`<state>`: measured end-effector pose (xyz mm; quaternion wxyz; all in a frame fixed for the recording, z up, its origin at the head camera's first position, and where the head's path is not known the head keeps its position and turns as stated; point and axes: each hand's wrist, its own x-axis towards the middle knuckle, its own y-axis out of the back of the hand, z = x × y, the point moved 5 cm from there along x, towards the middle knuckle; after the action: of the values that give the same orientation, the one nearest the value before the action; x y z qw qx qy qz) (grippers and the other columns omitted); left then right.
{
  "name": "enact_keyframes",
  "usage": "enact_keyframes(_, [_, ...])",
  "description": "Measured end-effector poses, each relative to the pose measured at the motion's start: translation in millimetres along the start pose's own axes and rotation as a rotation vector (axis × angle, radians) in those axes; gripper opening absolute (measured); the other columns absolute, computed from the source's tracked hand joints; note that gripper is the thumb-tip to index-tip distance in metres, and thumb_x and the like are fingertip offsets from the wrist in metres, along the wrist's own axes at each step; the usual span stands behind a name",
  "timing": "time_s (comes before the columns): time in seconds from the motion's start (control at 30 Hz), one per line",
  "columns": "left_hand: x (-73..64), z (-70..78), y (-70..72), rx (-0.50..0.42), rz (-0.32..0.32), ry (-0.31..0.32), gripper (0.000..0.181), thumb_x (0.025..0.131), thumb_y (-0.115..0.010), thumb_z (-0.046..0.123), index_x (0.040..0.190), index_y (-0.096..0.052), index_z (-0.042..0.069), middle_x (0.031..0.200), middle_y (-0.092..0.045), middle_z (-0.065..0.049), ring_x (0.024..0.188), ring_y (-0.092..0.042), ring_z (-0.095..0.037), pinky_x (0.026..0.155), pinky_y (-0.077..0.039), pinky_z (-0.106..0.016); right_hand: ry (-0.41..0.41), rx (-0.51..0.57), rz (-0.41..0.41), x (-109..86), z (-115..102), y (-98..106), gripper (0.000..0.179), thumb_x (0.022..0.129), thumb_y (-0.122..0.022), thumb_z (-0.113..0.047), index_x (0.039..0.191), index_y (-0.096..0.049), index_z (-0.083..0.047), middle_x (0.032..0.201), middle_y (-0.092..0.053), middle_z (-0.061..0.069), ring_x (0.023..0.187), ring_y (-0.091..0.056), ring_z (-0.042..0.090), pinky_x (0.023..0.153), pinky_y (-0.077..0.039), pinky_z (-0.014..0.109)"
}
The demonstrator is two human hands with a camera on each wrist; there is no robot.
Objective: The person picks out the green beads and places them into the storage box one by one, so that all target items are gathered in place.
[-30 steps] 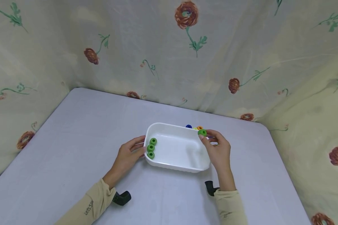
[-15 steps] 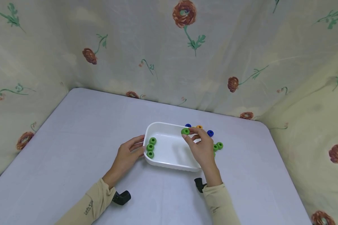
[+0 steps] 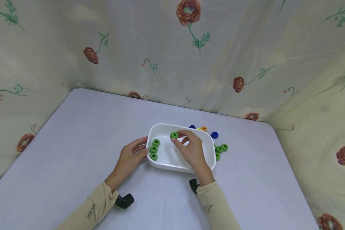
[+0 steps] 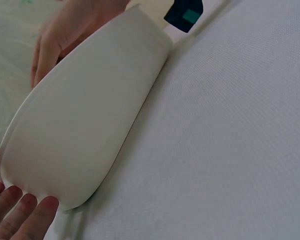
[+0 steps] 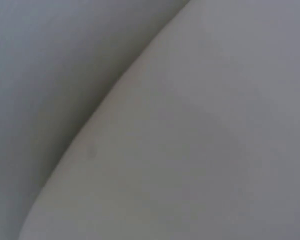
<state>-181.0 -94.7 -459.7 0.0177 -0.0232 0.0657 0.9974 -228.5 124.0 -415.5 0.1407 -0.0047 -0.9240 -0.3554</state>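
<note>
A green bead (image 3: 173, 135) with a dark hole is pinched between the thumb and fingers of my right hand (image 3: 192, 150), above the white tray (image 3: 175, 166). Three green beads (image 3: 153, 149) stand in a row inside the tray along its left wall. My left hand (image 3: 132, 155) grips the tray's left end, thumb at the rim. In the left wrist view, its fingers (image 4: 32, 212) lie against the outside of the tray wall. Only the blurred white tray surface fills the right wrist view; no hand shows there.
Several more green beads (image 3: 219, 149) lie right of the tray. Behind its far right corner are blue beads (image 3: 214, 135), an orange bead (image 3: 204, 128) and a partly hidden yellow bead (image 3: 199, 129). Black wrist devices (image 3: 125, 201) sit by both sleeves. Floral cloth (image 3: 161, 48) hangs behind the table.
My right hand has carried the green bead leftward from the tray's right rim to over its middle, uncovering the beads on the right. The left hand has stayed in place.
</note>
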Motion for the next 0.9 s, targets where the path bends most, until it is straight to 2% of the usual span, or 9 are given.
enact_keyframes(0.23, [0.3,-1.2,-0.1,0.005,0.009,0.013,0.049,0.096,-0.063,0.011,0.144,-0.054,0.012,0.147,-0.056,-0.010,0.131,-0.059,-0.028,0.091,-0.061,-0.021,-0.014,0.005,-0.067,4.3,0.4,-13.6,0.030,0.087,-0.079,-0.024,0.113,-0.072,-0.012,0.103,-0.074,0.006,0.080,-0.064,0.017,0.065,-0.046,0.019])
enact_keyframes(0.6, [0.7,-0.2,0.3,0.003,-0.002,-0.006,0.048,0.096,-0.063,0.011,0.144,-0.054,0.011,0.147,-0.056,-0.010,0.132,-0.059,-0.029,0.091,-0.061,-0.021,-0.020,-0.099,-0.187,15.0,-0.6,-28.0,0.030,0.086,-0.080,-0.024,0.111,-0.073,-0.010,0.093,-0.073,0.006,0.075,-0.058,0.015,0.065,-0.048,0.021])
enact_keyframes(0.9, [0.4,0.7,0.7,0.009,-0.003,-0.001,0.049,0.096,-0.063,0.011,0.144,-0.053,0.011,0.148,-0.055,-0.011,0.132,-0.059,-0.029,0.091,-0.061,-0.021,-0.126,-0.185,-0.297,18.8,6.8,-40.0,0.029,0.086,-0.079,-0.025,0.110,-0.072,-0.010,0.087,-0.073,0.004,0.080,-0.062,0.017,0.068,-0.049,0.025])
